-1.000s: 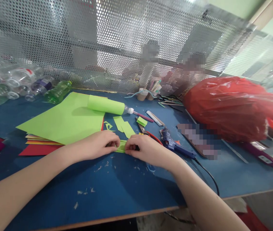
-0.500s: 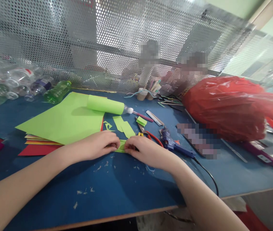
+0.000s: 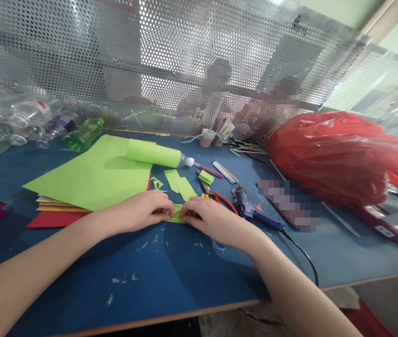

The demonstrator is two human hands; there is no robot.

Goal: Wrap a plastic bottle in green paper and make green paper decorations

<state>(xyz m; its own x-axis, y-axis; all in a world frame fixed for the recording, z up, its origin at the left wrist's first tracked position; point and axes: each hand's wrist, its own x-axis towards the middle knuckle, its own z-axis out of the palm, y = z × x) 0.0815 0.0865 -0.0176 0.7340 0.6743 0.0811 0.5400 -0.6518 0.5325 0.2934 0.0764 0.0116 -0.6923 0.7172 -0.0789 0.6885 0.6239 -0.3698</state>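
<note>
A small piece of green paper (image 3: 177,214) lies on the blue table between my two hands. My left hand (image 3: 151,209) has its curled fingers closed on the paper's left end. On the right end, my right hand (image 3: 202,213) pinches it with bent fingers; the fingertips are partly hidden. Just beyond are cut green paper strips (image 3: 185,188) and thin green scraps (image 3: 157,183). A plastic bottle wrapped in green paper (image 3: 155,153) rests on its side on a stack of coloured paper (image 3: 79,182). Red-handled scissors (image 3: 226,201) lie close to my right hand.
A blue glue gun (image 3: 255,210) with a black cord lies right of my hands. A big red plastic bag (image 3: 328,157) fills the right side. Plastic bottles (image 3: 26,114) line the back left, below a perforated metal screen (image 3: 174,56). Cups with sticks (image 3: 207,137) stand behind.
Almost nothing differs. My left hand's fingers have shifted very slightly left along the green paper; my right hand stays on its end.
</note>
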